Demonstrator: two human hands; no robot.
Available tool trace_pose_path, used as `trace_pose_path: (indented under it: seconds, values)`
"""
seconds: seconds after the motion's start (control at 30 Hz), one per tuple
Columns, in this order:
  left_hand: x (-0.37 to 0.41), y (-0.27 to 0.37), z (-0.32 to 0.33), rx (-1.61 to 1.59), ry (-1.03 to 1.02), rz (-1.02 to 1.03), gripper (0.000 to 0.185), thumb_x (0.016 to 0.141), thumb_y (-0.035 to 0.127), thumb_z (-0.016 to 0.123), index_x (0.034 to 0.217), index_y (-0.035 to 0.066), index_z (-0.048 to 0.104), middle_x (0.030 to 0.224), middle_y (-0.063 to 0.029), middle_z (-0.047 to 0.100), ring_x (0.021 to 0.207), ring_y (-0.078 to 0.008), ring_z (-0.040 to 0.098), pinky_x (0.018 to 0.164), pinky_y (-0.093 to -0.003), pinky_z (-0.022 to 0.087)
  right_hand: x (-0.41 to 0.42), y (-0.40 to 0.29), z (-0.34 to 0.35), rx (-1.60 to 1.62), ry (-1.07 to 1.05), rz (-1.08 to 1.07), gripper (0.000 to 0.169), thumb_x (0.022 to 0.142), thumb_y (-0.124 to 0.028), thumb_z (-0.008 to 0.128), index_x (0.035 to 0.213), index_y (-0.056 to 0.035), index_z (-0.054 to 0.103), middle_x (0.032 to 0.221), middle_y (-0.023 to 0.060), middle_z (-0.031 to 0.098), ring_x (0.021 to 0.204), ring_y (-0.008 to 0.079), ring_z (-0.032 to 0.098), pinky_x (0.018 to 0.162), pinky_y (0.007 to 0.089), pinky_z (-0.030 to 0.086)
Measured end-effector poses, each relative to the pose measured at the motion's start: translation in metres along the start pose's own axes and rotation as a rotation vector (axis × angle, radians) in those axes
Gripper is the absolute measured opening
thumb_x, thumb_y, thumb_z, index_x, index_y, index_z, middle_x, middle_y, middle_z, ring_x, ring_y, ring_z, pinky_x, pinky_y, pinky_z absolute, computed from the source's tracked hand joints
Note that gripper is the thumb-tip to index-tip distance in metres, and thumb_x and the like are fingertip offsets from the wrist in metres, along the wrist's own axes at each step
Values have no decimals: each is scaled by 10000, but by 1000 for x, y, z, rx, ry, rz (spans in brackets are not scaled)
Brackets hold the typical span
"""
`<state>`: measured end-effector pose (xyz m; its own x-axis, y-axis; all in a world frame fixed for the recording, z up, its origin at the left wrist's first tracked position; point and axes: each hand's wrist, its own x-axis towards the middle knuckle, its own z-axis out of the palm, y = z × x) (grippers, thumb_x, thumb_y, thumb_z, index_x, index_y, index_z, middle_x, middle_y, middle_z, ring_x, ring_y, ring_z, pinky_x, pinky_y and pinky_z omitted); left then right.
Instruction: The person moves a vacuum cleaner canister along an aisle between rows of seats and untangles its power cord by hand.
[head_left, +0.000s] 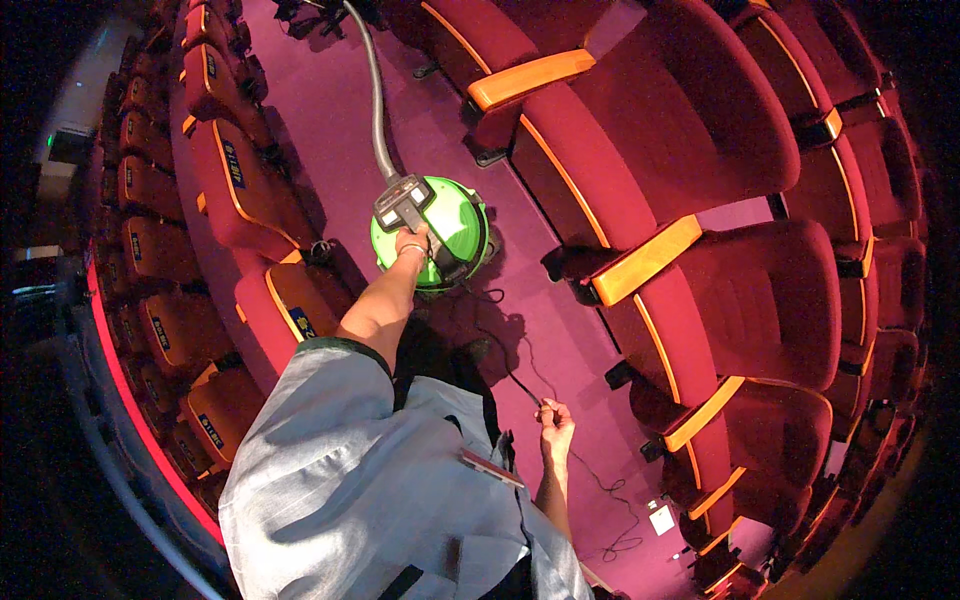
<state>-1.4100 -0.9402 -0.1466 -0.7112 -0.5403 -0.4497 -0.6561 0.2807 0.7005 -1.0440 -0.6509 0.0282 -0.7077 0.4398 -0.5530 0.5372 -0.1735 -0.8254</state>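
My left hand (412, 238) is closed around the dark carrying handle of a bright green canister vacuum cleaner (456, 217) in the carpeted aisle between seat rows. A grey ribbed hose (373, 97) runs from its top toward the upper edge of the view. Lower right, my right hand (553, 420) grips a thin black power cord (517, 379) between thumb and fingers. The cord leads up toward the vacuum cleaner, and more of it lies in loose loops (619, 525) on the carpet behind that hand.
Red upholstered theatre seats (765, 300) with wooden armrests (646, 259) line the right side. Seat backs with small number plates (232, 154) line the left. A white square plate (661, 519) is near the cord at lower right. Dark equipment (311, 16) lies at the top.
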Motion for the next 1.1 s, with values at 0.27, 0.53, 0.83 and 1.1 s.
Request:
trace_pose_path:
  seconds: [0.27, 0.53, 0.83, 1.1]
  values:
    - [33, -24, 13, 67, -81, -143, 367, 773, 321, 697, 903, 17, 536, 742, -130, 586, 648, -251, 540, 552, -447, 438, -27, -10, 30, -22, 116, -13, 94, 889, -82, 566, 948, -21, 605, 848, 24, 609, 670, 92, 556, 654, 243, 477]
    - [31, -27, 28, 287, -45, -90, 629, 777, 375, 691, 1254, 32, 466, 1067, -178, 593, 871, -321, 597, 613, -447, 481, -50, -17, 51, 6, 282, -73, 44, 899, -38, 540, 877, -13, 569, 897, 24, 597, 705, 84, 518, 680, 245, 460]
    - [20, 9, -7, -265, -422, -429, 751, 682, 370, 764, 1275, 50, 434, 1179, -142, 547, 993, -321, 557, 662, -435, 517, -82, -37, 80, -39, 461, -132, 150, 908, -132, 574, 949, 8, 604, 879, 37, 605, 737, 98, 524, 676, 259, 462]
    - [32, 18, 5, -237, -448, -733, 799, 787, 433, 641, 1380, 6, 317, 1408, -168, 356, 1062, -300, 513, 866, -467, 421, -100, -47, 100, -13, 522, -136, 146, 911, -135, 567, 873, 4, 581, 815, 38, 595, 675, 100, 515, 631, 271, 471]
